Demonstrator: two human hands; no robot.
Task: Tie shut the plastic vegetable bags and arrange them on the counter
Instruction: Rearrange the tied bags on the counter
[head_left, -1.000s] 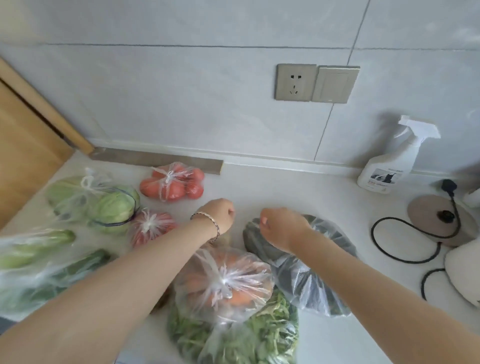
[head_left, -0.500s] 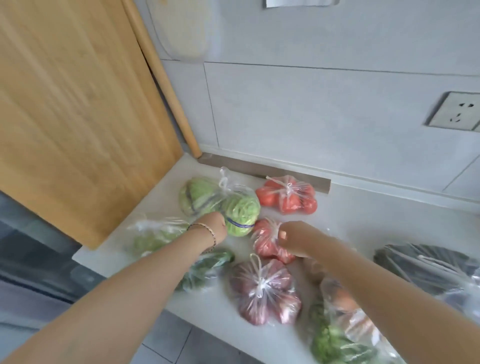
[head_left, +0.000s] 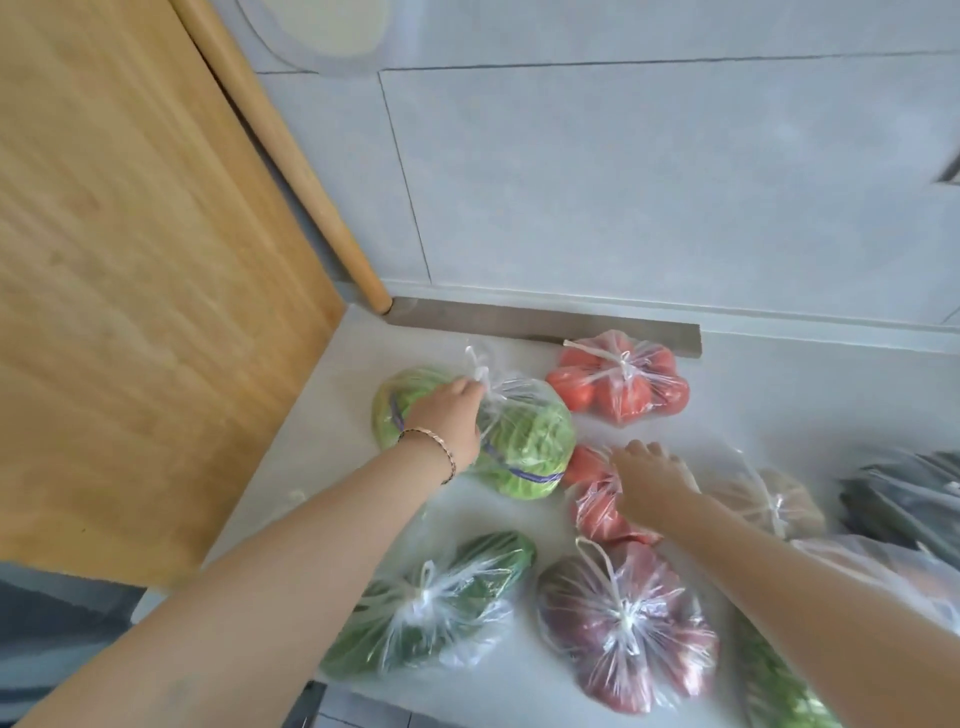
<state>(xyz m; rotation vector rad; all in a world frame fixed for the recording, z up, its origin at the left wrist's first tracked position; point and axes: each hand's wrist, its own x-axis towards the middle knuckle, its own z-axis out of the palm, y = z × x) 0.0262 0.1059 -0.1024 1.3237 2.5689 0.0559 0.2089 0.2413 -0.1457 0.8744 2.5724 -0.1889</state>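
Near the edge of the surface (head_left: 322, 431), the left grip (head_left: 449, 415) pinches the knot of the cabbage bag (head_left: 524, 441), the right grip (head_left: 649, 473) lies spread on the tomato bag (head_left: 597, 514); yanking may tear plastic.

Fig.: left forearm (head_left: 291, 561) & right forearm (head_left: 779, 582) were bare. Wrist above left hand (head_left: 451, 415) bore thin chain bracelet (head_left: 431, 448), pale links alt. w/ darker ones.
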